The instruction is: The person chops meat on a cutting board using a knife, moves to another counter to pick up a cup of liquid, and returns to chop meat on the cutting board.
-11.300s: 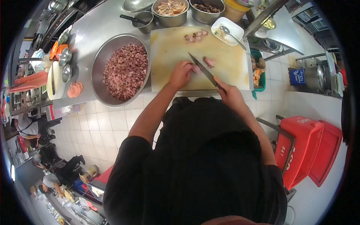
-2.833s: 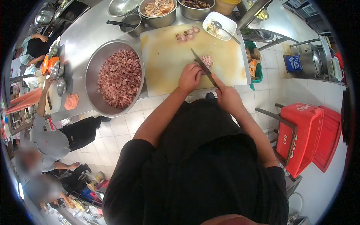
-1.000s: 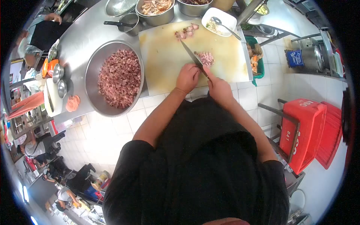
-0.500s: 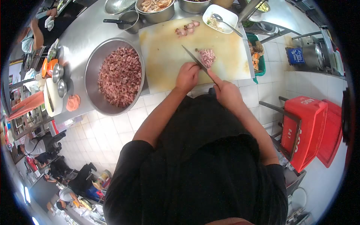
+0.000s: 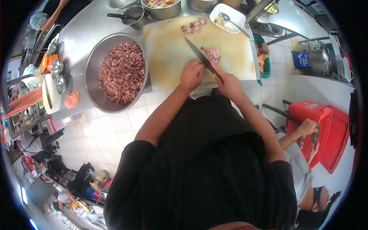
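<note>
Holding the knife: right hand [image 5: 230, 85], its fingers wrapped around the handle of the knife [image 5: 199, 51].
Blade: long, grey and tapering to a point, slanting over the board toward its far left side.
Left hand [image 5: 192, 74]: just beside the blade, fingers curled and bunched together; whether they pinch anything cannot be told.
Chopped meat [image 5: 213, 55]: a small loose heap of pale pink bits, finely cut, lying on the board just right of the blade.
Larger pieces [image 5: 193, 26]: a few chunks, pink with darker brownish edges, near the board's far edge.
Cutting board [image 5: 165, 61]: pale with yellowish stains, flat on the steel counter [image 5: 76, 42].
Metal bowl [image 5: 92, 73]: left of the board, broad and round, holding a large mound of diced meat [image 5: 122, 73], pink to reddish brown.
White dish [image 5: 239, 14]: at the board's far right corner, a spoon [image 5: 234, 23] resting in it.
</note>
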Demonstrator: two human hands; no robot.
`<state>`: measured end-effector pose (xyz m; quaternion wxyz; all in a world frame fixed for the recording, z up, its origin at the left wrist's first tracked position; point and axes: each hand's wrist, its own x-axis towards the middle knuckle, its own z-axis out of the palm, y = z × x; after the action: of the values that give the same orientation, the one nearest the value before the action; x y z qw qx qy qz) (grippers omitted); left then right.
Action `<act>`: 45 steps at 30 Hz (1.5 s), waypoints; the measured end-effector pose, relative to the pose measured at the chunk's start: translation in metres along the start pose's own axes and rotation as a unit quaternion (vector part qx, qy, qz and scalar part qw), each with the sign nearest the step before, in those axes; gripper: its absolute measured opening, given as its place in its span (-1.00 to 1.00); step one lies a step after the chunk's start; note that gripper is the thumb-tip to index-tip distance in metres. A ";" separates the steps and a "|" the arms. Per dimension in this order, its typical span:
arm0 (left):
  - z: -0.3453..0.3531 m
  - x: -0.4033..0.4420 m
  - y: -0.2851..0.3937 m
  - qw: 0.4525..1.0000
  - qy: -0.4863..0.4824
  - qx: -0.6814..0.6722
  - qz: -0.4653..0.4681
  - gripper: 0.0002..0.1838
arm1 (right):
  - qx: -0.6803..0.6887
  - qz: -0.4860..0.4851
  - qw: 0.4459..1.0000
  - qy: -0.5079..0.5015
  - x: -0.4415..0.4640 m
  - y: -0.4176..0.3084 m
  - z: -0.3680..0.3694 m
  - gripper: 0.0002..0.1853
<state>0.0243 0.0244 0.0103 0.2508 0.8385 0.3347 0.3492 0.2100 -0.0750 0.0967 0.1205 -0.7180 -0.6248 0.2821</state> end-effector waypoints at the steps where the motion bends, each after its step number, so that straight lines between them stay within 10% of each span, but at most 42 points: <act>1: 0.000 0.000 -0.001 1.000 0.008 -0.002 0.004 -0.92 | -0.003 -0.001 1.000 0.006 -0.001 0.001 -0.002 -0.18; 27: -0.003 -0.001 0.003 0.999 0.000 0.039 0.031 -0.92 | -0.115 0.009 0.988 -0.103 -0.029 -0.036 -0.040 -0.25; 36: -0.001 0.000 -0.002 1.000 -0.003 0.007 0.007 -0.89 | 0.054 0.017 0.998 0.026 -0.012 -0.001 -0.015 -0.25; 45: -0.007 0.012 0.000 1.000 0.008 0.004 0.003 -0.68 | -0.146 0.056 0.984 0.089 -0.014 0.045 -0.036 -0.36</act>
<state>0.0260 0.0346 0.0199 0.2437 0.8376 0.3359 0.3553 0.2669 -0.0907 0.1060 0.0536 -0.7841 -0.6046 0.1293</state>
